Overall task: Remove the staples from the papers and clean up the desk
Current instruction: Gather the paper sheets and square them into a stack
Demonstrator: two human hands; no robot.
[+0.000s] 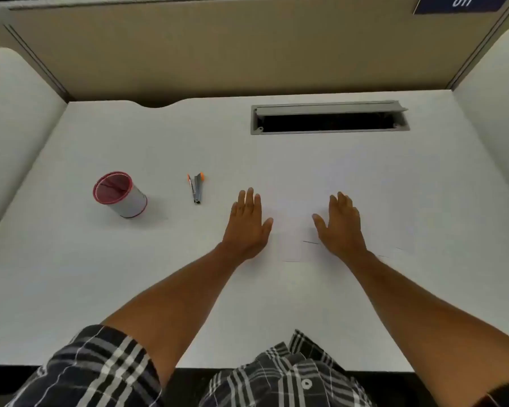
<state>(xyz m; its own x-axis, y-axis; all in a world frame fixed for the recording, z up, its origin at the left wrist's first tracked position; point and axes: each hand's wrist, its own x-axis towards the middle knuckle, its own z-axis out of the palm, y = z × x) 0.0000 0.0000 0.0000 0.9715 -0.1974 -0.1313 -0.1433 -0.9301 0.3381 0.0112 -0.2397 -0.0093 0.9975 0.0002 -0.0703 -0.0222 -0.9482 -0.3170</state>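
White sheets of paper, barely visible on white counter, mid-frame right. Left hand and right hand flat, fingers straight, gripping nothing, likely steadying paper. Orange-tipped metal staple remover left of centre; red-rimmed cylindrical cup further left, probably for tidying.

Soft, even light is washing out my white table; edges are bowing, everything looking slightly blurred.
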